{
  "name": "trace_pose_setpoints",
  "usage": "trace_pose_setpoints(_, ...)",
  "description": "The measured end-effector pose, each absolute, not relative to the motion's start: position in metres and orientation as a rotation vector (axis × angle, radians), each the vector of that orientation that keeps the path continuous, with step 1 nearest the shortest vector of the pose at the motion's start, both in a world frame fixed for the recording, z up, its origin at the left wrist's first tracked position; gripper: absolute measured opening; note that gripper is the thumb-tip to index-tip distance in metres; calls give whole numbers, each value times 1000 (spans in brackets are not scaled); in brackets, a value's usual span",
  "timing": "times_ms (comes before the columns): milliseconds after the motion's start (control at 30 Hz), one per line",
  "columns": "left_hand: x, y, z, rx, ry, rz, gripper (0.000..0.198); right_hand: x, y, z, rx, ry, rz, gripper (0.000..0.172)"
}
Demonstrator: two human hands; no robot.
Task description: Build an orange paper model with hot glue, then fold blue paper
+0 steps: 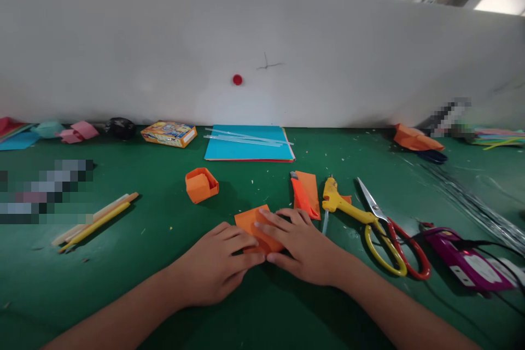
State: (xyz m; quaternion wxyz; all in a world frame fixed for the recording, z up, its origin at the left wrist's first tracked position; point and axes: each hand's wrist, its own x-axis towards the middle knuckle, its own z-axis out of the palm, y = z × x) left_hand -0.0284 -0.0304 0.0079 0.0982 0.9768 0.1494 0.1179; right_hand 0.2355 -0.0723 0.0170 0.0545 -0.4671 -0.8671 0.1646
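A piece of orange paper (pixel 254 220) lies on the green table between my hands, its near part hidden under my fingers. My left hand (pixel 223 262) is closed at its near left edge, fingertips on the paper and thumb partly hidden. Spread flat across its right side is my right hand (pixel 301 240), its fingers stretched out and pressing on it. Behind my left hand stands a folded orange paper shape (pixel 201 185) with an open top. A cutter with an orange handle (pixel 302 197) rests on another orange paper strip (pixel 309 183), just beyond my right fingers.
To the right lie a yellow glue gun (pixel 344 203), scissors (pixel 389 235) and a purple power strip (pixel 467 260) with cables. Sticks (pixel 98 224) lie at the left. At the back are a box (pixel 169 134) and blue sheets (pixel 246 149) before a white board (pixel 172 44).
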Motion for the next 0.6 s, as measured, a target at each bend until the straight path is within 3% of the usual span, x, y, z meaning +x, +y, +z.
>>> trace_pose_setpoints(600,-29,-34,20,2864,404,218,50,235,-72,17,-1419,-2622,486,58)
